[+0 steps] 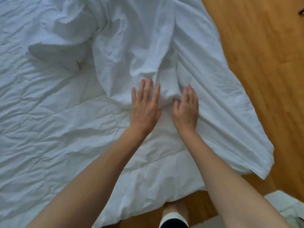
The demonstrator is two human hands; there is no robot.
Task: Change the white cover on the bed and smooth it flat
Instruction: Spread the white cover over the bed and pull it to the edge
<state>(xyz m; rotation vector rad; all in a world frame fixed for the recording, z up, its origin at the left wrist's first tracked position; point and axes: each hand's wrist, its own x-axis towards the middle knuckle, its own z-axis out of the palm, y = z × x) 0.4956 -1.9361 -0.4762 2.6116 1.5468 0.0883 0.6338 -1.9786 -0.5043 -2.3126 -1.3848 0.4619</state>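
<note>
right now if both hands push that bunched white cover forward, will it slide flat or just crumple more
Probably crumple first. The thin white fabric cover already lies in soft folds and a raised ridge between the left hand and right hand, so it looks floppy. It seems light, its edge draping loosely over the wooden floor, so flat open palms sweeping outward may work better.

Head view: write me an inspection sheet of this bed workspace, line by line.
Surface: bed under a wrinkled white quilted layer, creased all over.
Job's things: loose white fabric cover, bunched in folds across the upper middle; its right edge hangs off the bed over the floor.
Clutter: crumpled white fabric heap at the lower right edge.
Hands: left hand and right hand, fingers straight, palms down on the cover, either side of a raised fold.
Cables: nothing seen.
Surroundings: orange-brown wooden floor; a foot in a white and dark sock by the bed edge.
</note>
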